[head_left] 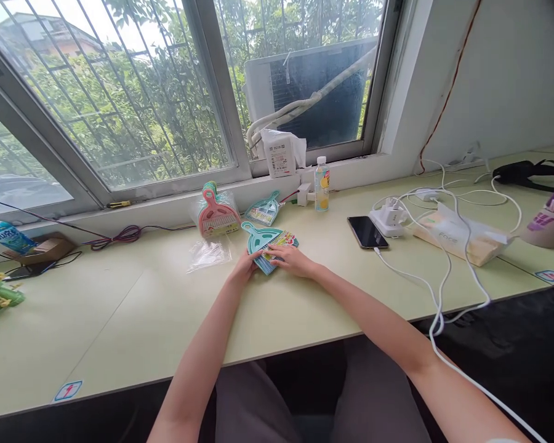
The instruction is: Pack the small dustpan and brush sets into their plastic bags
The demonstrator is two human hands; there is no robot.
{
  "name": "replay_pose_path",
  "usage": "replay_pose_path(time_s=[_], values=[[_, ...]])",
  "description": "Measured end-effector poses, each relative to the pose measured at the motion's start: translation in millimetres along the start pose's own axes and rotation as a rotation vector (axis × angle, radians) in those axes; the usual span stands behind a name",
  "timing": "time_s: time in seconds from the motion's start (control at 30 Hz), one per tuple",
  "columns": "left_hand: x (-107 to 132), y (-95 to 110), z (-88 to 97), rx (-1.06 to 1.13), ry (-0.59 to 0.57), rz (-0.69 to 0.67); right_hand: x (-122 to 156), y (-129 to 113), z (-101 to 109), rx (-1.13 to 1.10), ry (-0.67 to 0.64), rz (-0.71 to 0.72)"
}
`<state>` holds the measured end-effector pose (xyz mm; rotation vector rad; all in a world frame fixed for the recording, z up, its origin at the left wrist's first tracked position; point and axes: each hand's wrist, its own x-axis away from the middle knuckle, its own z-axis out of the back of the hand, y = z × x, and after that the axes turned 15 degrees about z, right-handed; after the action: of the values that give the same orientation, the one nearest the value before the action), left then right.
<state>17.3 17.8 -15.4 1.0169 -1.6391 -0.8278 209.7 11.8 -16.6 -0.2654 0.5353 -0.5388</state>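
In the head view, a teal mini dustpan-and-brush set point(261, 237) with a printed card lies on the table at the centre, handle pointing away from me. My left hand point(245, 267) grips its left edge, while my right hand point(292, 258) has its fingers over the card and brush on the right side. The undersides of both hands are hidden. Behind it stand several pink and teal dustpan sets point(218, 220) in clear plastic. A wrapped teal set point(264, 211) leans near the sill, and a clear plastic bag point(209, 253) lies close to my left hand.
A juice bottle point(322, 187) and a white package point(279, 154) stand by the window. To the right are a phone point(367, 232), a power strip point(388, 220), a tissue pack point(461, 237) and loose white cables. A cardboard box point(50, 249) sits far left on the table point(133, 332).
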Motion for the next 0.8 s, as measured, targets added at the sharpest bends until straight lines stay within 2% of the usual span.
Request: replay_pose_path(time_s=[0.1,0.17,0.27,0.37,0.53,0.6,0.8], values=[[0,-1,-0.2,0.005,0.007,-0.01,-1,-2,2,0.009,0.066,-0.009],[0,-1,-0.2,0.001,0.004,-0.01,-1,-3,3,0.078,0.12,-0.085],[1,-1,-0.3,-0.01,0.013,0.003,0,2,3,0.191,0.234,-0.37],[2,0,-1.2,-0.018,0.031,0.008,4,16,8,0.155,0.274,-0.64],[5,2,-3.3,-0.019,0.022,-0.007,15,43,24,-0.039,0.305,-0.672],[5,2,-3.7,-0.015,0.039,0.0,18,50,29,-0.158,0.412,-0.706],[0,3,-2.8,-0.015,0.11,0.01,21,59,33,-0.337,0.899,-0.807]])
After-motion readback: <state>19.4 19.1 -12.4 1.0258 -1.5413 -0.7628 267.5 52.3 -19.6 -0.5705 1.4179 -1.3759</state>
